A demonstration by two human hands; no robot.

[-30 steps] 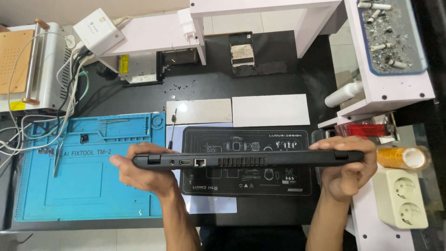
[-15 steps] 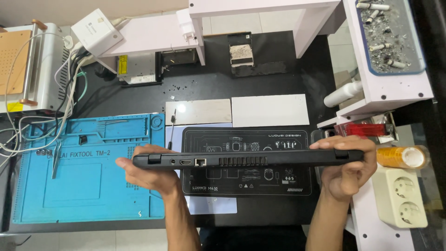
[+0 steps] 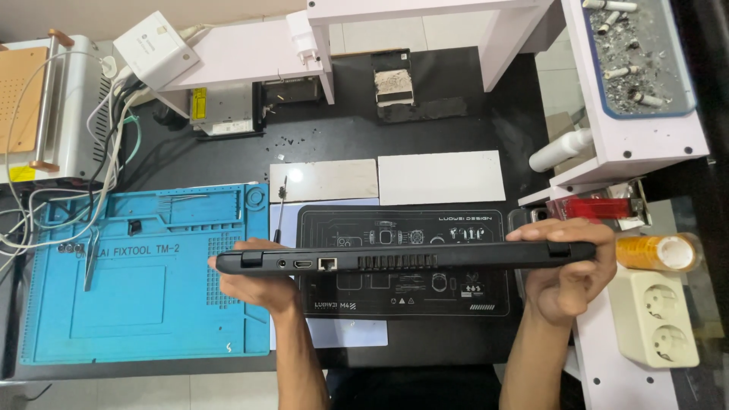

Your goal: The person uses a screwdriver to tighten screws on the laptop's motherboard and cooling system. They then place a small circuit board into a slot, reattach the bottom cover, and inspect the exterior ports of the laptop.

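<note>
Above the black printed mat (image 3: pixel 402 292) at the middle of your bench, you hold a closed black laptop (image 3: pixel 402 258) level and edge-on to the camera, its port side and vent slots facing up at you. Your left hand (image 3: pixel 254 285) cups the laptop's left end from beneath, fingers curled under the body and thumb at the near edge. Your right hand (image 3: pixel 566 277) clamps the right end, fingers wrapped over the top edge and palm below. Both hands are closed around the machine, which hangs clear of the mat.

To your left lies a blue silicone repair mat (image 3: pixel 144 273) with shallow moulded compartments; tweezers (image 3: pixel 91 262) rest across it, and a few small dark parts sit near its left rim. A thin screwdriver (image 3: pixel 279 212) lies just beside its right edge. Two pale rectangular plates (image 3: pixel 387 178) lie side by side behind the black mat.

At the upper right, a blue-rimmed tray (image 3: pixel 642 53) on a white stand holds ash and several cigarette butts. Near your right hand sit a roll of amber tape (image 3: pixel 657 252) and a cream double socket (image 3: pixel 657 319). A white bottle (image 3: pixel 558 152) lies under the stand.
</note>
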